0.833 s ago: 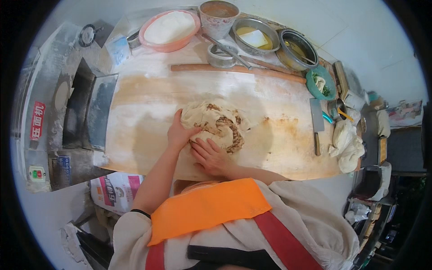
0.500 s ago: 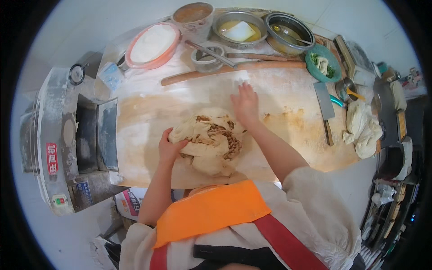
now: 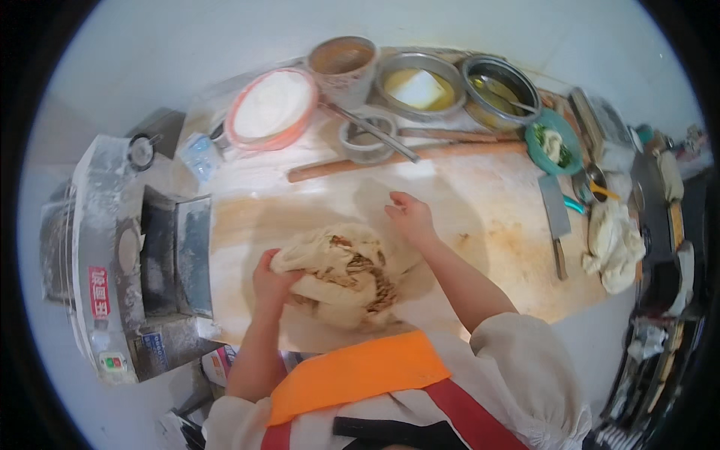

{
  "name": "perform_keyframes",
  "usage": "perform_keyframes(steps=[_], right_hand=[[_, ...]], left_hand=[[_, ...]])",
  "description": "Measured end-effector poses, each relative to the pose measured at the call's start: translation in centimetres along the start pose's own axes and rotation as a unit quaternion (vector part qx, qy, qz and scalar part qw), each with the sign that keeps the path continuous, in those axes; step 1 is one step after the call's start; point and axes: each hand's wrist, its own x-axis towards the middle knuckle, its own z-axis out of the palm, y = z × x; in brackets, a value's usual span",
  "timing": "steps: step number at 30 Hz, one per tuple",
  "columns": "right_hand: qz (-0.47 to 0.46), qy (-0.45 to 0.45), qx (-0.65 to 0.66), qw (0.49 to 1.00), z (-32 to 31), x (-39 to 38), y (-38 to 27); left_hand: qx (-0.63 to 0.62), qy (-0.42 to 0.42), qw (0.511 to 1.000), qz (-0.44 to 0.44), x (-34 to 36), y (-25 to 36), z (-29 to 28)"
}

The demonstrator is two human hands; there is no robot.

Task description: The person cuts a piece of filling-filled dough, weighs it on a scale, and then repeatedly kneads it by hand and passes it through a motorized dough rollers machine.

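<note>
A pale, lumpy mass of dough (image 3: pixel 341 262) with brown streaks sits on the floured wooden board (image 3: pixel 495 240). My left hand (image 3: pixel 274 277) grips its left edge, thumb over the dough, lifting that side a little. My right hand (image 3: pixel 411 219) hangs above the board just beyond the dough's upper right, empty, its fingers loosely bent and apart. A long rolling pin (image 3: pixel 315 170) lies behind both hands, and a cleaver (image 3: pixel 556 214) rests to the right, beside a soft pale bundle (image 3: pixel 611 247).
Along the back stand a pink basin of white powder (image 3: pixel 266 105), a pail (image 3: pixel 341 56), metal bowls (image 3: pixel 416 86), a pot (image 3: pixel 499 94), a small container (image 3: pixel 364 150) and a green bowl (image 3: pixel 562 146). A steel machine (image 3: pixel 109 225) adjoins the board's left side.
My right hand left the dough, reached out with spread fingers, and has now bent its fingers somewhat. My left hand stays on the dough's left side. The whole view has shifted.
</note>
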Motion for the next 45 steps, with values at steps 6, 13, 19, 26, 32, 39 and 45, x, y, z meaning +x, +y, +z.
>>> perform_keyframes(steps=[6, 13, 19, 26, 32, 39, 45], right_hand=[[0.234, 0.059, 0.337, 0.910, 4.4, 9.8, -0.9], [0.129, 0.196, -0.024, 0.972, 4.3, 20.1, 2.5], [0.039, 0.380, 0.000, 0.924, 14.6, 14.9, -8.0], [-0.193, 0.025, -0.141, 0.971, 29.5, 25.8, -17.4], [-0.037, -0.181, -0.343, 0.921, 31.3, 25.8, -18.5], [0.038, -0.294, -0.064, 0.953, 22.8, 5.8, -17.5], [0.159, 0.187, 0.301, 0.922, 12.2, 4.7, -7.8]], left_hand=[[-0.006, 0.014, 0.994, -0.110, 5.4, -2.8, -15.3], [-0.122, -0.039, 0.991, -0.028, 5.5, -10.8, -18.3], [0.103, 0.015, 0.994, -0.026, 4.8, -9.9, -17.2], [0.080, 0.009, 0.997, -0.001, 5.5, -9.1, -16.8], [0.095, 0.018, 0.995, -0.032, 5.6, -7.8, -16.5], [0.091, 0.013, 0.996, -0.020, 7.5, -8.5, -17.3], [-0.115, 0.039, 0.992, -0.044, 4.0, -6.7, -16.0]])
